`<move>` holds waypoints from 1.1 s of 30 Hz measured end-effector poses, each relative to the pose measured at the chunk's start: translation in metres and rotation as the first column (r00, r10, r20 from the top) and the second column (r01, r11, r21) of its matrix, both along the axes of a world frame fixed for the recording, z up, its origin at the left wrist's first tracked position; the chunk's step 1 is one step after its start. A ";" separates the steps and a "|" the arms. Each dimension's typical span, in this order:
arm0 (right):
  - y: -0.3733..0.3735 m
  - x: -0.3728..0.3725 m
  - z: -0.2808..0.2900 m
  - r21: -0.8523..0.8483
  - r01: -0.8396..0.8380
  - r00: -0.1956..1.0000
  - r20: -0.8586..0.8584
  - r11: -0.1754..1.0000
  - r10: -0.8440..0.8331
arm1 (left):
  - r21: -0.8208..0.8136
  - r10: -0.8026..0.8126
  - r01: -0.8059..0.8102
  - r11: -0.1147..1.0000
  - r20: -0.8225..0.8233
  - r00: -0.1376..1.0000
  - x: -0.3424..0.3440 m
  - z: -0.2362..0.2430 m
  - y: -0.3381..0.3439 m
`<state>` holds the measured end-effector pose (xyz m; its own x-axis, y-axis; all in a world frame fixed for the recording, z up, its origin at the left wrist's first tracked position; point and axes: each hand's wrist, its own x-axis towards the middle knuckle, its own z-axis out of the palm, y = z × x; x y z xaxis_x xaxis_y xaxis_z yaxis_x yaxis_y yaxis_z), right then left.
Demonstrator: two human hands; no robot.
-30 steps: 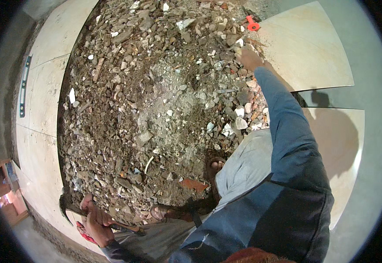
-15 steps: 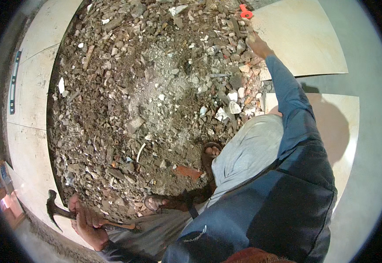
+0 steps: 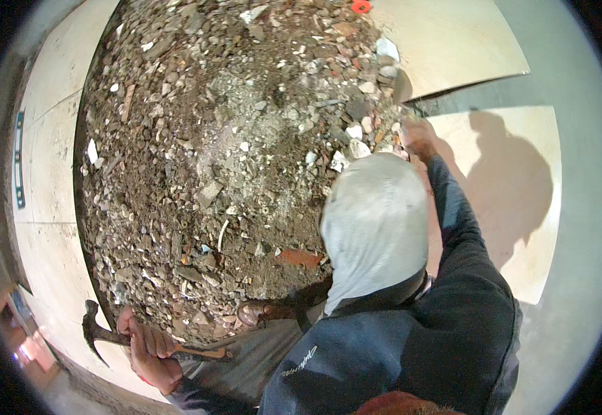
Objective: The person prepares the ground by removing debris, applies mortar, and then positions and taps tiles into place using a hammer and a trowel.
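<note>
In my left hand (image 3: 154, 351) is a claw hammer (image 3: 114, 337), gripped round its handle. The dark head points left over the left-hand tiles, and the wooden handle end shows past my wrist side. My right hand (image 3: 418, 138) reaches down to the rubble-side edge of the nearer right tile (image 3: 522, 228). Its fingers are blurred and partly hidden, so their hold is unclear. Ahead of it is the farther right tile (image 3: 446, 48), separated from the nearer one by a dark gap. Loose rubble (image 3: 246, 138) of stones, soil and broken pieces spreads between the tile rows.
A spirit level (image 3: 19, 159) lies along the left tile row (image 3: 45, 173). At the top, part of an orange-red ring-shaped piece (image 3: 361, 6) shows by the far tile. A reddish brick fragment (image 3: 299, 258) sits near my sandalled foot (image 3: 251, 313). Grey floor (image 3: 584, 194) runs along the right.
My right hand has moved back toward me, from the farther tile's edge to the nearer tile's. The view has shifted. My left hand still holds the hammer.
</note>
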<state>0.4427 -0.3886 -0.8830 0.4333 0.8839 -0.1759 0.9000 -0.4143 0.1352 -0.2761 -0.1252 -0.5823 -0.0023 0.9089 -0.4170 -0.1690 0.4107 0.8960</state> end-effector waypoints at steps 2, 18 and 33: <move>0.027 -0.028 -0.003 0.123 0.151 0.975 -0.184 0.981 -0.127 | -0.047 0.014 -0.016 0.999 -0.028 1.000 0.002 -0.006 0.007; 0.005 -0.139 -0.023 0.241 0.849 0.406 -0.866 0.469 -0.291 | -0.059 -0.070 0.066 0.996 -0.067 0.995 0.001 -0.005 0.001; 0.018 -0.250 0.041 0.150 0.169 0.787 -0.616 0.974 -0.041 | -0.107 -0.165 0.159 0.982 -0.057 0.985 -0.003 -0.021 0.001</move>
<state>0.1930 -0.3710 -0.8417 0.3855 0.8822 -0.2704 0.7186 -0.4709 -0.5118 -0.2796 -0.1242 -0.6037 0.1113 0.8523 -0.5110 -0.0354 0.5173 0.8551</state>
